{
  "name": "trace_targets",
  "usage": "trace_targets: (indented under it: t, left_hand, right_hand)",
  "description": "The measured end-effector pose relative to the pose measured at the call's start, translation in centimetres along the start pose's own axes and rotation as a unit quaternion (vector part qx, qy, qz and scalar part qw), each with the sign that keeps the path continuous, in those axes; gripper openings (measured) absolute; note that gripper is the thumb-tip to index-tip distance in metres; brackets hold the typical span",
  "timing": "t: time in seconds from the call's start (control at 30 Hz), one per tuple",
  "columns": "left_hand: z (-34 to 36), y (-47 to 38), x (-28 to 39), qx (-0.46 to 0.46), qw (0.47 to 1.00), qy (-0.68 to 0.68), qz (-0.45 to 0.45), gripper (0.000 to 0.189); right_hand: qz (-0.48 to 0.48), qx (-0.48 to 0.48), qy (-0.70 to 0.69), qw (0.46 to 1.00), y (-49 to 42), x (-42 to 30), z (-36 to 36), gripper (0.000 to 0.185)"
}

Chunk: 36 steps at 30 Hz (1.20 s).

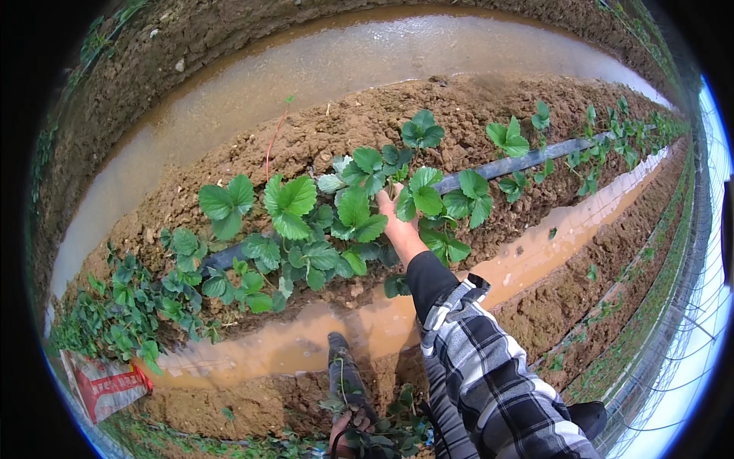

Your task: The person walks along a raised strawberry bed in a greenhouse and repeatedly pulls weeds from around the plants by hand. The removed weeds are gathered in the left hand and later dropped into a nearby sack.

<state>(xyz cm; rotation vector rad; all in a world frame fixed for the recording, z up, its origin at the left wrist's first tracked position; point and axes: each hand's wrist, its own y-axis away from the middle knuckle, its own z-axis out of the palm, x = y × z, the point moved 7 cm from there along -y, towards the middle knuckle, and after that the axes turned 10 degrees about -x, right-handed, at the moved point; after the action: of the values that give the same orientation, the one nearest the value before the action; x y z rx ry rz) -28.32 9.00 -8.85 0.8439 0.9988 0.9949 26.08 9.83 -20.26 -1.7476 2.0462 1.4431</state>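
Note:
My right hand reaches down into a leafy strawberry plant on the raised soil bed. Leaves hide its fingertips, so whether it grips a stem is unclear. Low in the picture, my left hand is closed on a bunch of cut or pulled strawberry runners; a thin stem from them hangs across my dark boot. A black irrigation pipe runs along the bed between the plants, partly covered by foliage.
Muddy water fills the near furrow and the far furrow. A printed sack lies at the left end. Denser strawberry plants grow at left. A thin red stem rises from the soil. Wire mesh curves along the right.

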Motion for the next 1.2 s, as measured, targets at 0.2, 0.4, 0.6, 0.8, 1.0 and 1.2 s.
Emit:
trace_targets:
  t: [0.2,0.4,0.6,0.8,1.0,1.2]
  left_hand:
    - [-1.0,-0.4,-1.0,0.015,0.999,0.024,-0.04,0.023]
    - [-0.5,-0.2,-0.9,0.037,0.998,0.024,-0.048,0.019]
    - [3.5,0.1,0.8,-0.014,0.999,0.006,0.034,0.014]
    - [4.3,-0.2,0.8,-0.007,1.0,0.019,0.022,0.015]
    - [3.5,-0.6,0.2,0.04,0.999,-0.004,0.029,0.013]
    - [3.5,-1.0,0.1,0.054,0.998,-0.005,0.031,0.009]
  right_hand:
    - [-0.071,-0.068,0.355,0.93,0.6,-1.0,-1.0,0.028]
    - [-0.334,0.021,0.492,0.804,2.7,-3.0,-4.4,0.037]
    - [-0.244,-0.092,0.342,0.903,2.9,-2.8,-11.6,0.035]
    - [-0.426,-0.137,0.335,0.829,2.0,-8.2,-10.6,0.017]
    - [-0.31,-0.091,0.584,0.745,-1.5,-6.3,-6.7,0.014]
    - [-0.382,-0.136,0.486,0.774,-0.4,-3.7,-7.0,0.038]
